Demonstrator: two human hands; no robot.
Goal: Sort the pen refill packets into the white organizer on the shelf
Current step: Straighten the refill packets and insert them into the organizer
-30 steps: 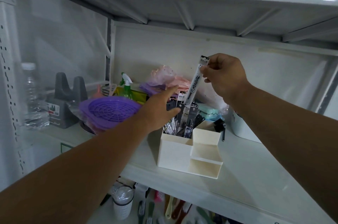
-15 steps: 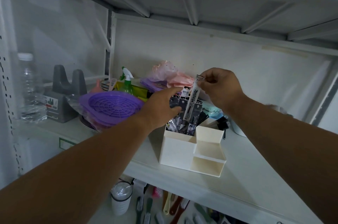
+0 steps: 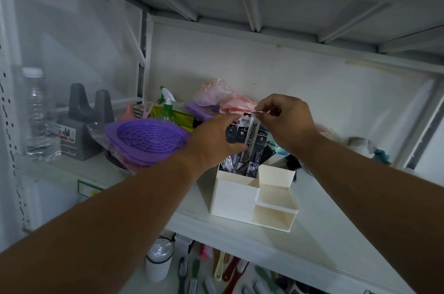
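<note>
Right now the right hand (image 3: 286,123) pinches the top of a refill packet (image 3: 252,136) standing nearly upright, lower end among the packets in the white organizer (image 3: 236,195) directly below, while the left hand (image 3: 213,142), fingers relaxed, steadies those packets

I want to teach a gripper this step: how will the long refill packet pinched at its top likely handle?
The refill packet is long, thin and held straight by its top edge in the right hand, so it is probably light and fairly stiff. Its glossy sleeve may be slippery. It leans among other packets in the white organizer, so it likely tilts when released.
</note>
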